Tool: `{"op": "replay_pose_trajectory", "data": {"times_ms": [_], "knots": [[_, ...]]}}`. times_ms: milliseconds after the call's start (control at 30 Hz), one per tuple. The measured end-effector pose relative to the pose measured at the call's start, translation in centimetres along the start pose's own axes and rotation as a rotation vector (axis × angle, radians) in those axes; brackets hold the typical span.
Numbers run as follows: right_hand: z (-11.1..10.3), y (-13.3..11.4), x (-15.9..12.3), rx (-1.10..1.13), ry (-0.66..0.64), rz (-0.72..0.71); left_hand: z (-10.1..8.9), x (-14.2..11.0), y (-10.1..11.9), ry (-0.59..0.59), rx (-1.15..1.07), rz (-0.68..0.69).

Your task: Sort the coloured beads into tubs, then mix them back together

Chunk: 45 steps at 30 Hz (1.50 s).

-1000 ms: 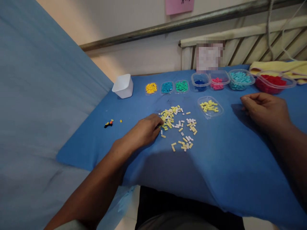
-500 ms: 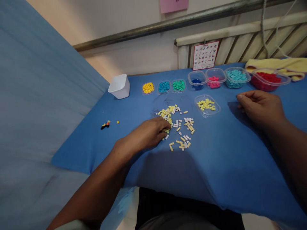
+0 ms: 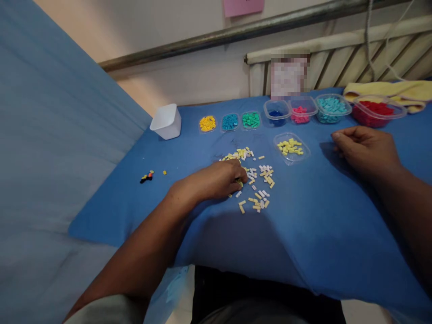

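Observation:
My left hand [image 3: 227,179] is curled down over the pile of small pale yellow and white building bricks [image 3: 266,173] on the blue-covered table. Pale yellow bricks show between its thumb and bent fingers; how many it grips is hidden. Loose bricks lie to the right of the fingers and below them. My right hand [image 3: 366,146] rests at the right with fingers folded in and thumb against the forefinger. Whether anything is inside it cannot be seen. Left of it stands a shallow clear tub of pale yellow bricks [image 3: 297,156].
Along the back stand a white box [image 3: 167,121], small trays of yellow [image 3: 207,123], blue [image 3: 230,122] and green bricks [image 3: 251,120], and clear tubs of dark blue, pink, light blue and red bricks [image 3: 374,112]. A yellow cloth [image 3: 405,92] lies behind. Black and coloured pieces [image 3: 146,177] lie left.
My left hand has moved slightly right and up across the pile, and a few bricks near its fingers have shifted right. My right hand has stayed in place.

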State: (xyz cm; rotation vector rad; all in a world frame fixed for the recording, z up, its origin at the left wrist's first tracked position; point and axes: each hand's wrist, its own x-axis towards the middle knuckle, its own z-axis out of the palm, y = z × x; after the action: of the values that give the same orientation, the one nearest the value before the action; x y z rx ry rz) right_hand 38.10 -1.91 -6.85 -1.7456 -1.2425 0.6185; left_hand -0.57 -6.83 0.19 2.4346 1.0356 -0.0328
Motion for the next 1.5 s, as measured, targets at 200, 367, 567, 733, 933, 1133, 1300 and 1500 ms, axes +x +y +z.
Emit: {"op": "replay_pose_trajectory", "data": {"times_ms": [200, 367, 567, 733, 933, 1133, 1300, 1500], "knots": [[-0.1, 0.5, 0.3, 0.019, -0.007, -0.034, -0.7, 0.2, 0.6, -0.033, -0.012, -0.076], [-0.2, 0.6, 0.2, -0.010, -0.024, -0.070, -0.7, -0.2, 1.0, -0.041, 0.024, -0.095], [0.0, 0.8, 0.3, 0.007, -0.039, -0.075, -0.8, -0.6, 0.8, -0.013, 0.106, -0.145], [0.0, 0.4, 0.4, 0.027, -0.061, -0.067, -1.1, 0.2, 0.3, -0.019, 0.067, -0.128], [0.1, 0.6, 0.6, 0.028, -0.089, -0.092, -1.2, 0.6, 1.0, -0.042, 0.174, -0.163], [0.2, 0.7, 0.9, 0.032, -0.089, -0.108, -1.7, 0.8, 1.1, -0.076, 0.202, -0.186], [0.0, 0.6, 0.8, -0.006, -0.106, -0.101, -2.3, 1.1, 1.5, -0.160, 0.166, -0.277], [0.0, 0.7, 0.8, -0.021, -0.109, -0.089, -2.0, 0.6, 1.4, -0.128, 0.107, -0.232]]}}
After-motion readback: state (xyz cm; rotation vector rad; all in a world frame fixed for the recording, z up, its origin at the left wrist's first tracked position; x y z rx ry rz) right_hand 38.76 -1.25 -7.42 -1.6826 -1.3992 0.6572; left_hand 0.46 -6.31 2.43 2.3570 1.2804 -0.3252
